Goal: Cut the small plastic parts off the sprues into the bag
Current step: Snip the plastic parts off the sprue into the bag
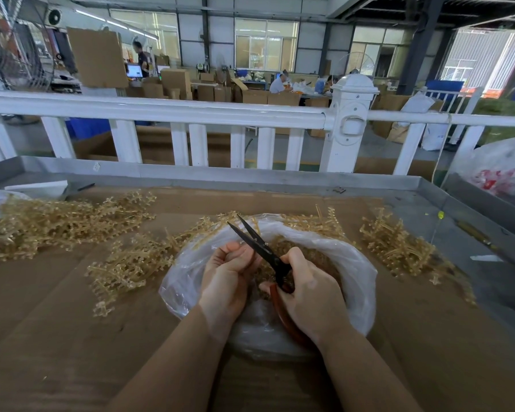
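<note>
Brown cardboard sheeting (72, 337) covers the metal-edged workbench in front of me, with a white railing (161, 111) just beyond it and a warehouse floor of stacked cardboard boxes (176, 84) further back. On the cardboard sits a clear plastic bag (360, 272), its mouth rolled open, holding a heap of small amber plastic parts (283, 248). Both hands are over the bag's opening. My right hand (309, 295) grips the red-brown handles of black-bladed scissors (256, 242), whose blades are parted and point up and away to the left. My left hand (226, 278) is curled closed right beside the blades; I cannot tell what it pinches, since the fingers hide it. Loose piles of amber plastic sprues (57, 224) lie on the cardboard to the left, behind the bag, and to the right, well apart from my hands.
</note>
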Motion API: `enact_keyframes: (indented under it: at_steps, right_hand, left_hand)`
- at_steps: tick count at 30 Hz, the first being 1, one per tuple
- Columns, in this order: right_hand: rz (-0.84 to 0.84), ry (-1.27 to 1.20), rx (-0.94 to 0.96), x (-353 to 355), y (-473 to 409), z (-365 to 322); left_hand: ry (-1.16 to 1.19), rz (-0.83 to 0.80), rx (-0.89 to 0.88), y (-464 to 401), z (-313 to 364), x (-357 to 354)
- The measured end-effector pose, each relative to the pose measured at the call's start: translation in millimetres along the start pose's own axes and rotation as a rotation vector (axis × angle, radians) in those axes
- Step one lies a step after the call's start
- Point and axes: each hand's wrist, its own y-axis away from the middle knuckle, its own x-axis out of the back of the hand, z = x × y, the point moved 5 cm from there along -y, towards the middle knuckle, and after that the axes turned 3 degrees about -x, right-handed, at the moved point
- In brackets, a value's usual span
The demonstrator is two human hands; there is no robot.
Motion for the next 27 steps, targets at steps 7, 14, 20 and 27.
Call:
enact_keyframes:
  at_steps: [7, 14, 20, 27]
  right_hand:
    - [-0.004, 0.005, -0.008, -1.1, -0.7, 1.0]
    - [0.010, 0.032, 0.016, 1.3, 0.2, -0.7]
    - [0.002, 0.033, 0.013, -0.2, 0.0, 0.7]
    - [-0.021, 0.010, 0.008, -2.6, -1.3, 1.7]
  left_hand:
    - [-0.017, -0.004, -0.031, -0.2, 0.2, -0.3]
    - [-0.009, -0.006, -0.041, 1.0, 0.9, -2.0]
    - [-0.018, -0.012, -0.030, -1.8, 0.3, -1.7]
    - [-0.041, -0.048, -0.031, -2.0, -1.2, -3.8]
